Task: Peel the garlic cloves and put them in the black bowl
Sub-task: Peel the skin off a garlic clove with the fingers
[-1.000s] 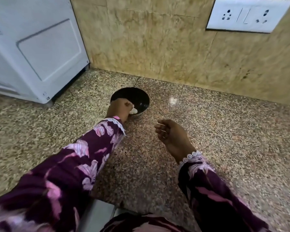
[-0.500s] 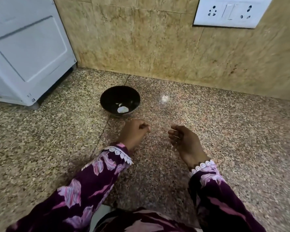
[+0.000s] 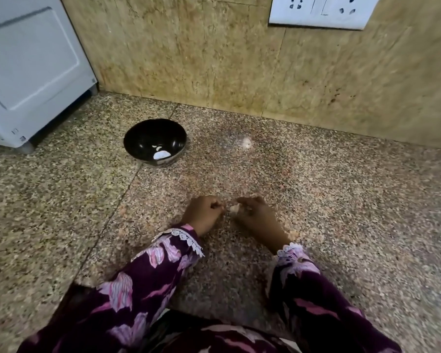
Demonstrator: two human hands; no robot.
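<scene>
My right hand [image 3: 256,216] pinches a garlic clove [image 3: 234,209] at its fingertips, just above the desk [image 3: 341,200]. My left hand [image 3: 203,214] sits close beside it, fingers curled, the tips almost at the clove. The black bowl [image 3: 138,138] stands farther back to the left, a peeled clove [image 3: 161,155] inside it.

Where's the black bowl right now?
Head view: the black bowl sits on the granite counter, left of centre, beyond the left hand, near the white appliance.

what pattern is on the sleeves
Dark purple sleeves with pink floral print and white lace cuffs, clearest in the head view.
</scene>
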